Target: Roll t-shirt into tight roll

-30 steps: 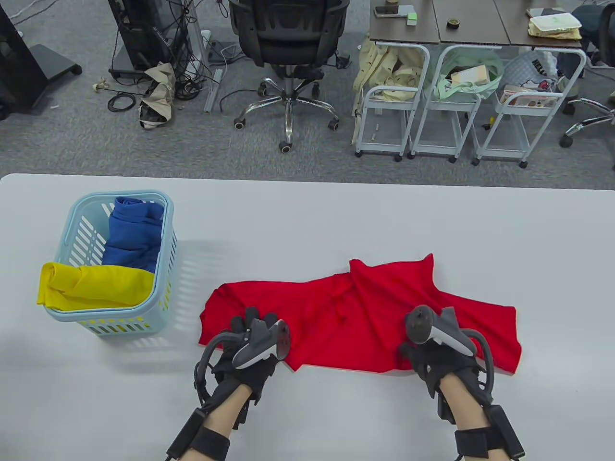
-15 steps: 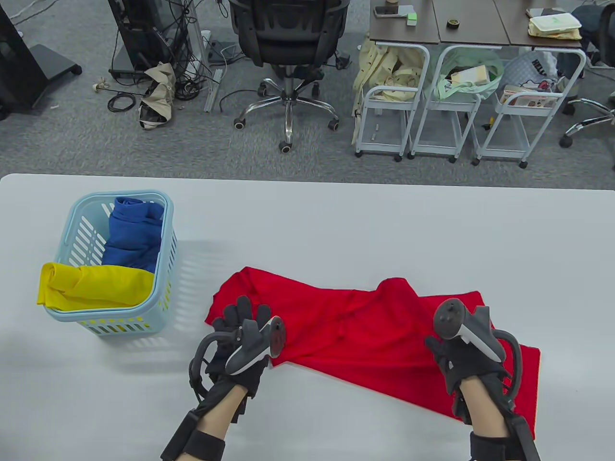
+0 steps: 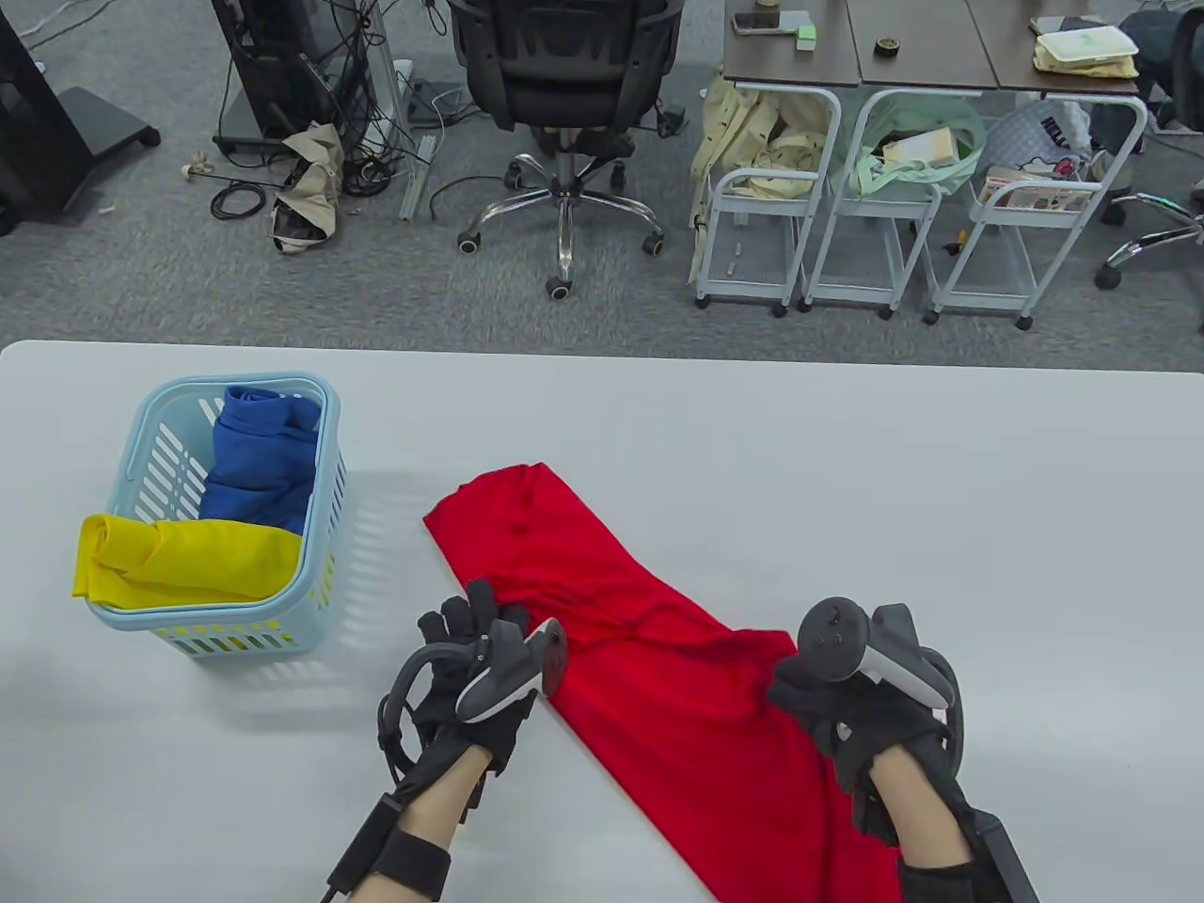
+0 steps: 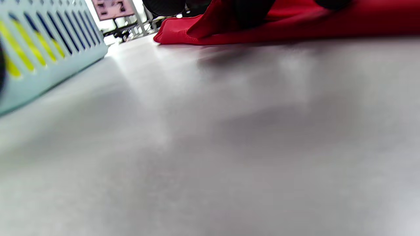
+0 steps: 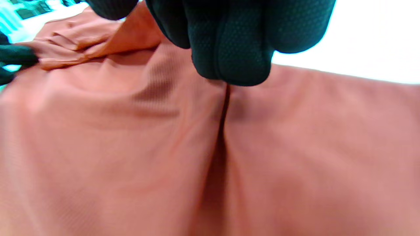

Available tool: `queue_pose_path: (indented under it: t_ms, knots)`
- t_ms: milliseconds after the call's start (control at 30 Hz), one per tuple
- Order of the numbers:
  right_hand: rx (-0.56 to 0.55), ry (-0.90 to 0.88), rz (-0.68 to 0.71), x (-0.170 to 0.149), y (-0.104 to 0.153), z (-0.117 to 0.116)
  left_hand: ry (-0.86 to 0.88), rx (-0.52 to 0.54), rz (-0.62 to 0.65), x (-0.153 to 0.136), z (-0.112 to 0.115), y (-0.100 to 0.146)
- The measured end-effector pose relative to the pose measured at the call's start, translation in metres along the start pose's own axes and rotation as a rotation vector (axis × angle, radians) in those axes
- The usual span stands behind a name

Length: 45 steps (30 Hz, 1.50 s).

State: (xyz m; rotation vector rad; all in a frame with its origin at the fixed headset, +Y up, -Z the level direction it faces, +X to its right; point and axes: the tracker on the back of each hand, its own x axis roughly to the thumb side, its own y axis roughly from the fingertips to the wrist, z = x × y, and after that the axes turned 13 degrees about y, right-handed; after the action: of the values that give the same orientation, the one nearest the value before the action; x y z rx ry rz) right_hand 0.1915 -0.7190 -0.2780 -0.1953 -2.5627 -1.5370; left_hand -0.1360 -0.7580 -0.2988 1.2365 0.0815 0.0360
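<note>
The red cotton t-shirt (image 3: 658, 677) lies diagonally across the grey table (image 3: 847, 470) — left hand (image 3: 480, 658) pinches its left edge, right hand (image 3: 847, 715) has its fingers (image 5: 229, 42) bunched, gripping a fold.

A plain red t-shirt (image 3: 658, 677) lies on the pale grey table (image 3: 847, 470). The light blue slotted basket (image 3: 179, 640) holds blue cloth (image 3: 259, 461) and yellow cloth (image 3: 188, 560). Both gloves are black.
</note>
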Motion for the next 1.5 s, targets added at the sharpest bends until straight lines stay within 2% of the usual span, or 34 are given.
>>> queue_pose_path:
  t_ms: [100, 133, 233, 300, 333, 400, 433, 467, 500, 533, 567, 600, 633, 667, 767, 800, 833, 867, 933, 967, 1067, 1200, 1300, 1400, 1433, 1500]
  knots:
    - [-0.062, 0.05, 0.067, 0.014, -0.001, 0.0, 0.199, 0.048, 0.073, 0.003, -0.008, 0.01]
    - [-0.077, 0.066, 0.081, 0.017, -0.002, -0.002, 0.245, 0.033, 0.107, 0.008, -0.006, 0.012]
    - [-0.068, 0.141, 0.117, 0.027, -0.01, -0.013, 0.287, -0.149, 0.166, 0.025, 0.008, 0.01]
    - [0.014, 0.176, 0.113, 0.033, -0.02, -0.026, 0.185, -0.305, 0.139, 0.034, 0.02, 0.004]
    - [0.07, 0.196, 0.119, 0.036, -0.025, -0.034, 0.07, -0.303, 0.138, 0.036, 0.023, 0.001]
    - [0.1, 0.212, 0.125, 0.045, -0.024, -0.04, -0.1, -0.243, 0.116, 0.034, 0.025, -0.002]
    - [0.091, 0.218, 0.126, 0.051, -0.022, -0.038, -0.073, -0.229, 0.1, 0.031, 0.023, -0.004]
    - [0.088, 0.225, 0.163, 0.062, -0.018, -0.035, -0.02, -0.182, 0.033, 0.027, 0.018, -0.004]
    - [0.09, 0.225, 0.193, 0.07, -0.014, -0.032, -0.026, -0.101, -0.01, 0.024, 0.014, -0.003]
    - [0.08, 0.221, 0.228, 0.08, -0.009, -0.03, -0.099, 0.035, -0.047, 0.019, 0.008, -0.003]
    - [0.06, 0.229, 0.254, 0.087, -0.006, -0.028, -0.182, 0.11, -0.072, 0.016, 0.006, -0.003]
    - [0.031, 0.265, 0.246, 0.093, -0.002, -0.025, -0.262, 0.13, -0.086, 0.013, 0.003, -0.001]
    - [0.006, 0.286, 0.233, 0.095, 0.0, -0.023, -0.246, 0.123, -0.069, 0.01, 0.002, 0.002]
    - [-0.022, 0.279, 0.207, 0.094, 0.001, -0.021, -0.166, 0.093, -0.037, 0.007, 0.002, 0.003]
    - [-0.07, 0.159, 0.151, 0.08, -0.001, -0.016, 0.272, -0.159, 0.216, 0.003, 0.009, 0.0]
    - [-0.074, 0.116, 0.153, 0.076, -0.002, -0.014, 0.386, -0.25, 0.254, 0.005, 0.017, -0.003]
    - [-0.082, 0.087, 0.157, 0.073, -0.003, -0.013, 0.417, -0.324, 0.231, 0.008, 0.022, -0.005]
    - [-0.093, 0.081, 0.14, 0.069, -0.005, -0.012, 0.304, -0.369, 0.218, 0.014, 0.025, -0.005]
    - [-0.102, 0.101, 0.107, 0.065, -0.008, -0.008, 0.007, -0.309, 0.272, 0.024, 0.027, -0.004]
    - [-0.104, 0.106, 0.096, 0.064, -0.01, -0.006, -0.037, -0.291, 0.288, 0.028, 0.027, -0.003]
    - [-0.135, 0.097, 0.04, 0.059, -0.018, 0.007, 0.055, -0.348, 0.345, 0.039, 0.031, 0.001]
    - [-0.148, 0.122, 0.015, 0.065, -0.036, 0.024, -0.008, -0.354, 0.412, 0.053, 0.036, 0.009]
    - [-0.074, 0.135, 0.065, 0.074, -0.057, 0.016, -0.013, -0.367, 0.453, 0.059, 0.038, 0.013]
    - [-0.023, 0.208, 0.071, 0.083, -0.073, -0.007, -0.01, -0.368, 0.459, 0.059, 0.038, 0.012]
    - [-0.099, 0.253, 0.052, 0.083, -0.071, -0.006, 0.003, -0.373, 0.459, 0.057, 0.038, 0.012]
    - [-0.104, 0.231, 0.024, 0.081, -0.072, -0.003, 0.016, -0.381, 0.461, 0.055, 0.039, 0.011]
